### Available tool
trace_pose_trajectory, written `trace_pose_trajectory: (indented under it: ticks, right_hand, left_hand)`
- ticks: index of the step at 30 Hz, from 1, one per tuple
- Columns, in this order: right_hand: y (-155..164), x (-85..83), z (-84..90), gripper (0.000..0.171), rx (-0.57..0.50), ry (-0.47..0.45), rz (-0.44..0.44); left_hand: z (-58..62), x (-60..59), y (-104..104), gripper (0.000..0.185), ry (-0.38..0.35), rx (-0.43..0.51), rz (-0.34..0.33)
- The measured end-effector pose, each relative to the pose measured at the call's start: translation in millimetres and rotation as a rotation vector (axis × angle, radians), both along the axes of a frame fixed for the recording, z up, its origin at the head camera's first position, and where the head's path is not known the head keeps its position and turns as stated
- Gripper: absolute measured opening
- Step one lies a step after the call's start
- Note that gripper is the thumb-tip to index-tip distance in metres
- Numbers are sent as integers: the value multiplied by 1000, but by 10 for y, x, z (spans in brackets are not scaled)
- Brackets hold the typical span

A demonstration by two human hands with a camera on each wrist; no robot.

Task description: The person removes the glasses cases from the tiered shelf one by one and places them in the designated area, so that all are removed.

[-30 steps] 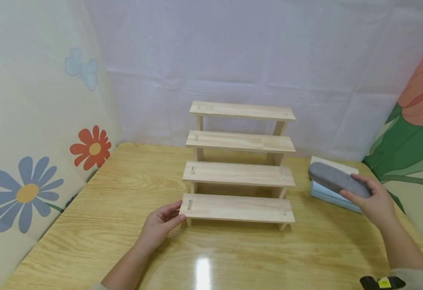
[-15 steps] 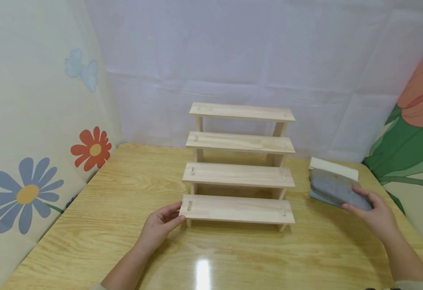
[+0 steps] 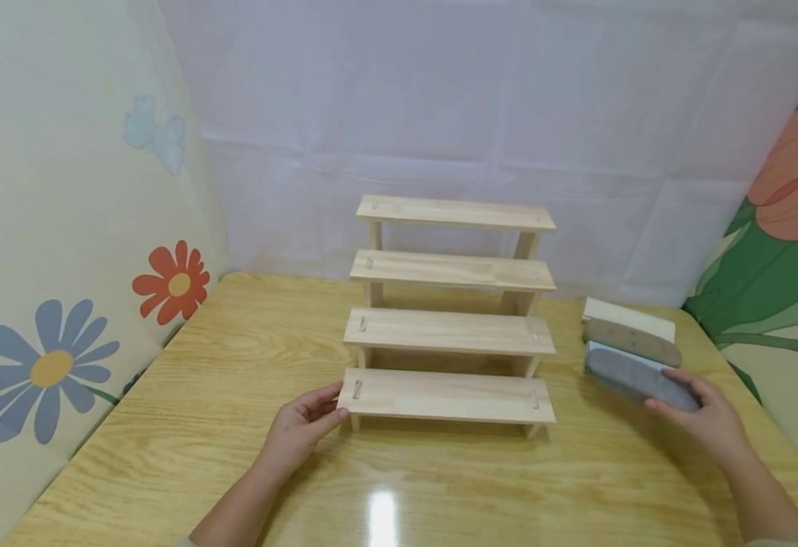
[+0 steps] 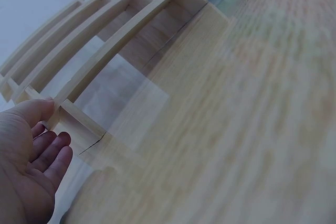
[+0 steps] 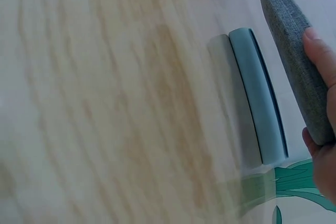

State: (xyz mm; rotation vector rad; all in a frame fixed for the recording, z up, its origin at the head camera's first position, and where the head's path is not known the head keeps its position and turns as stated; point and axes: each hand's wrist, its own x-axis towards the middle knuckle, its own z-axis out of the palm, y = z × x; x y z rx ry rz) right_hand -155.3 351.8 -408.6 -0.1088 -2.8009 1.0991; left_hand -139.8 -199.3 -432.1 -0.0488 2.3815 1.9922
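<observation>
A pale wooden four-step shelf (image 3: 449, 327) stands on the table (image 3: 166, 425). My left hand (image 3: 320, 410) lies open at the left end of the lowest step (image 4: 121, 51), and in the left wrist view the left hand (image 4: 37, 145) has its thumb against that end. My right hand (image 3: 699, 418) grips the near end of a grey fabric oblong case (image 3: 634, 380), held low to the right of the shelf. The right wrist view shows the grey case (image 5: 291, 56) in my right hand's fingers (image 5: 320, 61), beside a light blue case (image 5: 257, 98).
Behind the grey case lie a brown case (image 3: 634, 342) and a cream box (image 3: 627, 315). Flower-printed walls (image 3: 64, 228) close in the left and right sides, and a white sheet (image 3: 440, 99) hangs at the back. The table's right edge runs near my right hand.
My right hand has lowered the grey case and brought it nearer, uncovering the brown case behind it. My left hand and the shelf have not moved.
</observation>
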Motion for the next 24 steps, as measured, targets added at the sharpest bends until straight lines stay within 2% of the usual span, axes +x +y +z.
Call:
trace_pose_trajectory:
  ticks: [24]
  right_hand:
    - [48, 31, -206, 77, -10, -102, 29]
  left_hand:
    - [-2, -7, -2, 47, -3, -10, 12]
